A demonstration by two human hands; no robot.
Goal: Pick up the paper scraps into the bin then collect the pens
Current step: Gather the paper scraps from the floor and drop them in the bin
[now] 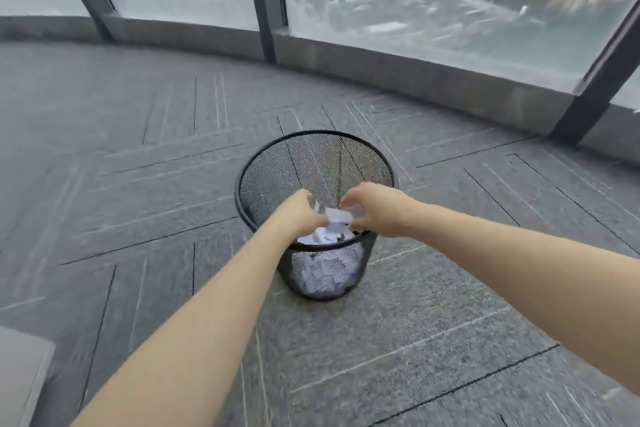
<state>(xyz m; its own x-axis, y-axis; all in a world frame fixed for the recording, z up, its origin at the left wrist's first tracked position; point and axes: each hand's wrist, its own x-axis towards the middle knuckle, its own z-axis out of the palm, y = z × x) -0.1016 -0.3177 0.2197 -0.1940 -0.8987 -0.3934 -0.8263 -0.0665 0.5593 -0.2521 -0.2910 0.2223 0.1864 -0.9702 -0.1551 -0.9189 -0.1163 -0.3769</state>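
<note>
A black wire-mesh bin (pixel 266 163) stands on the grey carpet in the middle of the view. Both my hands hover over its near rim. My left hand (pixel 300 215) and my right hand (pixel 372 210) sit close together with white paper scraps (pixel 337 218) between their fingers. The image is blurred, so I cannot make out whether the fingers still grip the paper. More crumpled white paper (pixel 323 276) lies in the bottom of the bin, seen through the mesh. No pens are in view.
Grey carpet tiles (pixel 138 156) surround the bin. A low concrete ledge (pixel 381 69) under tall windows with dark frames (pixel 263 0) curves along the far side. A pale cushion or furniture corner (pixel 20 378) shows at the lower left.
</note>
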